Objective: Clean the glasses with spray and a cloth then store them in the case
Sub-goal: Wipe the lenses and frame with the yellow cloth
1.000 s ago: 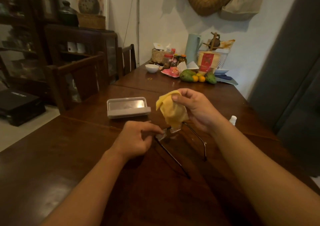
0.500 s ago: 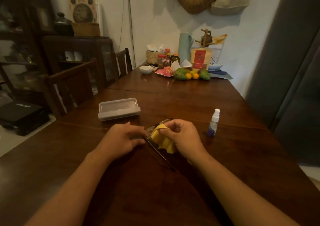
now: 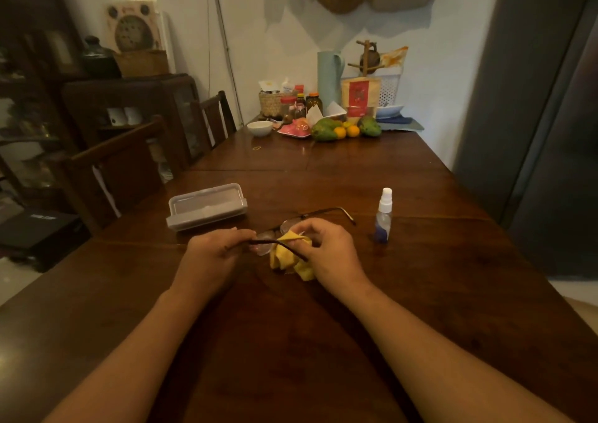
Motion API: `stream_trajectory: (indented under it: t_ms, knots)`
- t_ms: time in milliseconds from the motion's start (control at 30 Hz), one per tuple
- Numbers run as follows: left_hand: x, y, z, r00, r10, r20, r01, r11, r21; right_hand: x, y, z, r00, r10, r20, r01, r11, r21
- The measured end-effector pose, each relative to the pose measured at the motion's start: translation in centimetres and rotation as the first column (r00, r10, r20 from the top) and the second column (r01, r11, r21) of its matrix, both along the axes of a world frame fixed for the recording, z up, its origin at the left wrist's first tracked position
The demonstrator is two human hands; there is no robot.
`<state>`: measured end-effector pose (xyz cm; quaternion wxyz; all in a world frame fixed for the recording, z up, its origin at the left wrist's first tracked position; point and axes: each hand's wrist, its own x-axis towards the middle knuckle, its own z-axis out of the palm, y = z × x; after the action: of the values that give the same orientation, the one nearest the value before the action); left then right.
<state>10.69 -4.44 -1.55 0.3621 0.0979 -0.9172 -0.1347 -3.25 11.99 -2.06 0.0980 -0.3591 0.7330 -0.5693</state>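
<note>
Over the desk (image 3: 291, 341), the left hand (image 3: 212, 256) pinches the glasses (image 3: 278, 231) by the frame, while the right hand (image 3: 330, 254) presses a yellow cloth (image 3: 284, 257) on a lens. Beyond, the case (image 3: 207, 205) lies left; the spray bottle (image 3: 384, 215) stands right.

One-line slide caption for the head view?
Left hand steadies glasses; right hand wipes with yellow cloth.

view: head, single | from: above the near end of the desk (image 3: 420, 293) | faces: forward and down along it toward the far wall | range: forearms close, filling lower frame
</note>
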Motion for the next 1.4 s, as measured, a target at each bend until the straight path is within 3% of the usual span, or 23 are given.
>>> stream_trajectory:
  t_ms: [167, 333, 433, 567, 667, 800, 867, 1000, 1133, 1300, 1400]
  knots:
    - [-0.7, 1.0, 0.2, 0.991, -0.037, -0.126, 0.048, 0.995, 0.088, 0.1, -0.5, -0.3, 0.993, -0.095, -0.065, 0.087, 0.990, -0.112]
    - [-0.9, 2.0, 0.3, 0.984, -0.024, -0.177, 0.067, 0.968, 0.242, 1.0, -0.7, 0.0, 0.965, -0.011, -0.260, -0.007, 0.998, -0.069]
    - [-0.8, 2.5, 0.4, 0.982, 0.010, -0.191, 0.060, 0.933, 0.356, 1.9, -0.8, 0.1, 0.879, 0.070, -0.471, -0.046, 0.997, 0.062]
    - [-0.7, 2.4, 0.6, 0.980, 0.059, -0.191, 0.035, 0.889, 0.457, 2.8, -0.1, 0.0, 0.668, 0.028, -0.744, 0.128, 0.980, 0.152]
    - [-0.6, 2.0, 0.5, 0.978, 0.079, -0.192, 0.035, 0.848, 0.528, 2.3, 0.4, 0.0, 0.576, 0.180, -0.797, 0.188, 0.920, 0.344]
    - [-0.5, 1.9, 0.5, 0.976, 0.103, -0.191, 0.011, 0.856, 0.518, 2.1, 0.0, 0.1, 0.514, 0.284, -0.810, 0.237, 0.860, 0.451]
    - [-0.5, 2.0, 0.6, 0.973, 0.102, -0.205, 0.021, 0.853, 0.521, 2.1, -0.3, -0.3, 0.519, 0.312, -0.796, 0.234, 0.844, 0.483]
    - [-0.6, 1.8, 0.4, 0.976, 0.093, -0.196, 0.042, 0.806, 0.590, 1.9, -0.4, -1.2, 0.703, 0.406, -0.584, -0.039, 0.841, 0.539]
    - [-0.8, 1.4, 0.4, 0.978, 0.104, -0.181, 0.035, 0.773, 0.633, 1.3, 0.5, -0.7, 0.751, 0.426, -0.505, -0.192, 0.872, 0.451]
    - [-0.9, 1.6, 0.4, 0.979, 0.114, -0.166, 0.014, 0.783, 0.622, 0.5, 1.0, -0.2, 0.697, 0.305, -0.649, 0.016, 0.898, 0.440]
    - [-1.0, 1.7, 0.5, 0.981, 0.105, -0.162, 0.017, 0.789, 0.614, 1.0, 0.8, 0.0, 0.676, 0.289, -0.678, 0.044, 0.903, 0.428]
